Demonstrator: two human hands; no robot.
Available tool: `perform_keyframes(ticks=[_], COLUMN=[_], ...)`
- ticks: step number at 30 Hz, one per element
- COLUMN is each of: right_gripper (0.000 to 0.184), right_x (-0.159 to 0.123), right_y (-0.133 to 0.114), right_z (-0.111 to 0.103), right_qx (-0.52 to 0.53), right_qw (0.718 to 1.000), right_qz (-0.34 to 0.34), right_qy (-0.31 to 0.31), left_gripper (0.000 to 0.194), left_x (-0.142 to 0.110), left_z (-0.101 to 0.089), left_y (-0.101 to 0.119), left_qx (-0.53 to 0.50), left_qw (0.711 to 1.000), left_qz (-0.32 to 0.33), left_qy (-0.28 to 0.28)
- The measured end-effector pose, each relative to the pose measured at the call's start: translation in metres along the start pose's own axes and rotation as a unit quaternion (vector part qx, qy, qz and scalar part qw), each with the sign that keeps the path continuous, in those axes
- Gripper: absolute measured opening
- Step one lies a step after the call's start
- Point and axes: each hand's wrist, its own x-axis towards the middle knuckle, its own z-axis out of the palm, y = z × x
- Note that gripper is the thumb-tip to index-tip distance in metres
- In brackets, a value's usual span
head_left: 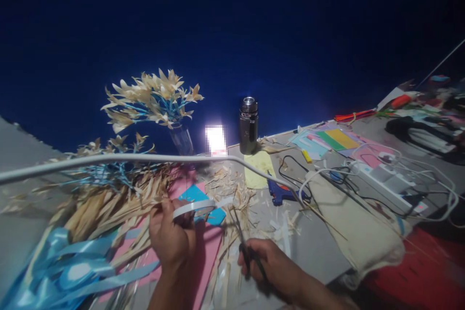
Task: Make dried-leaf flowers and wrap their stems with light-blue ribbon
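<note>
My left hand (172,237) is closed around a roll of white tape (194,208), whose loose end stretches out to the right. Dark-handled scissors (241,236) are in my right hand (271,264), fingers through the handles and blades pointing up toward that loose end. Whether the blades touch the tape I cannot tell. Under my left hand lie pink paper (209,247) and a bright blue piece (196,193). Dried husk strips (138,193) spread to the left, and husk scraps (232,184) litter the table around the scissors.
A vase (181,138) of husk flowers (152,99) stands at the back beside a dark flask (249,126). A white cable (119,159) crosses in front. On the right are a blue glue gun (281,191), a folded cloth (348,227) and a power strip (388,186). Blue ribbon (78,269) lies front left.
</note>
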Motion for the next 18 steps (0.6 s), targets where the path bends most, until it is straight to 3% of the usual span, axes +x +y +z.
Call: perform_keyframes(ticks=[5, 9, 15, 18], right_gripper=[0.02, 0.016, 0.023, 0.032], right_x=[0.01, 0.014, 0.012, 0.013], right_y=[-0.008, -0.009, -0.009, -0.008], right_z=[0.01, 0.013, 0.011, 0.004], right_qx=[-0.013, -0.015, -0.048, -0.118], right_qw=[0.999, 0.998, 0.996, 0.987], right_qz=[0.004, -0.009, 0.018, -0.013], right_qy=[0.032, 0.065, 0.072, 0.112], left_gripper=[0.05, 0.049, 0.052, 0.052], left_x=[-0.008, -0.013, -0.013, -0.011], left_z=[0.002, 0.003, 0.005, 0.003], left_y=[-0.004, -0.008, -0.009, -0.009], left_qx=[0.0, 0.003, -0.012, -0.005], left_qw=[0.999, 0.999, 0.998, 0.998], left_qz=[-0.021, -0.026, -0.041, -0.047], left_qy=[-0.046, -0.045, -0.035, -0.05])
